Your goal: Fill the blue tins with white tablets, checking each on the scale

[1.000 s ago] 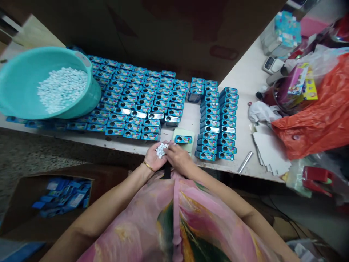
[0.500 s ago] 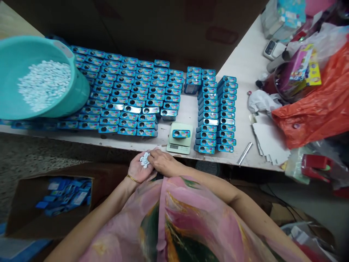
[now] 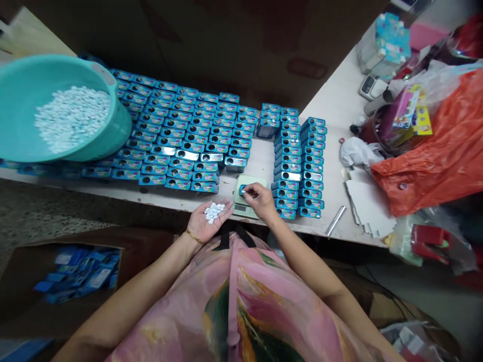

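Observation:
My left hand (image 3: 206, 223) is palm up near the table's front edge, fingers stretched out, cupping a small heap of white candies (image 3: 213, 212). My right hand (image 3: 261, 202) is over the small pale green scale (image 3: 246, 211), thumb and fingers pinched at the hole of a blue candy tin (image 3: 241, 189) standing on it. A white bit, apparently a candy, shows at the fingertips. My fingers cover most of that tin. To the upper left, a turquoise tub (image 3: 123, 125) holds a pile of the same white candies (image 3: 73, 118).
Rows of blue tins (image 3: 184, 133) fill the left of the table; two more columns (image 3: 298, 166) stand right of the scale. A metal tube (image 3: 335, 221), stacked white card (image 3: 368, 201) and an orange plastic bag (image 3: 433, 156) lie further right. A cardboard box (image 3: 124, 271) with blue packs sits below left.
My right hand has left my left palm and moved right to the tin on the scale. My left hand has opened flatter, showing the candies, and shifted slightly right. The view has shifted a little.

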`<state>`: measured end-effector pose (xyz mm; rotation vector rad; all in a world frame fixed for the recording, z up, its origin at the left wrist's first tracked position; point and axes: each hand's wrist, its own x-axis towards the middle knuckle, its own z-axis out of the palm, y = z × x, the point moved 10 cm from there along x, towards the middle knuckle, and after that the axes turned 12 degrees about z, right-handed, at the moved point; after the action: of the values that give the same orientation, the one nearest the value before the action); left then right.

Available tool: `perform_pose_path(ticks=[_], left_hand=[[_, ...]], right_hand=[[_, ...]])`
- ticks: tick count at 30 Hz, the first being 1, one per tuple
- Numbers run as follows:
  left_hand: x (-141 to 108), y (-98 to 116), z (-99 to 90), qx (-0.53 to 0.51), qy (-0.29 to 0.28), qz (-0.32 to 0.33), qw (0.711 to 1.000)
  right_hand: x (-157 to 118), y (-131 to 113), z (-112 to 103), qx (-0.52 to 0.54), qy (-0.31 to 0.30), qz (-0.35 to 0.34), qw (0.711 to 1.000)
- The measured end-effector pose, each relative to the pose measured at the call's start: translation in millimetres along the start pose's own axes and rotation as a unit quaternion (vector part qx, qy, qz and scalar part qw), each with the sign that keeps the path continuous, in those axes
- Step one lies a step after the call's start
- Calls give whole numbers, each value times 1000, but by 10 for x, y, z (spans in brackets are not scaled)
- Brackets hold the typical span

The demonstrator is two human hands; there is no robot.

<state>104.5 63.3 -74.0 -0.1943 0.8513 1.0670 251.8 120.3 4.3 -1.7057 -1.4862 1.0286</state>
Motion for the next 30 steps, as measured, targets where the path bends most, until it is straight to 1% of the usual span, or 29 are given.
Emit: perform_pose_path(ticks=[3,6,10,12,16,18,20,22,25,30], left_hand=[[-11,-1,-14,-4,7,-3,1000],[-43,2,-58,-3,14,-6,1000],[-93,67,-156,2,22,6,1000],[-116,130,-248,4,37,17,999],[-168,291,-466,8,83,36,996],[-198,339,-540,14,96,28,995],[-218,345,-554,14,89,10,996],[-219,308,-524,6,65,-15,998],[-184,205,-485,7,28,-53,998],[-70,126,-453,24,-17,-69,997]], right_hand=[[114,76,-58,-38,1,-5,999],[113,31,-90,-75,16,-27,997],[54,-32,-208,-47,22,-36,998],[39,-1,-324,-26,33,-25,999],[23,189,-635,-18,89,22,996],[14,274,-744,-26,105,33,994],[13,336,-790,-36,104,37,993],[21,368,-776,-48,89,35,994],[37,343,-668,-87,53,13,995],[40,202,-427,-182,0,-34,983]])
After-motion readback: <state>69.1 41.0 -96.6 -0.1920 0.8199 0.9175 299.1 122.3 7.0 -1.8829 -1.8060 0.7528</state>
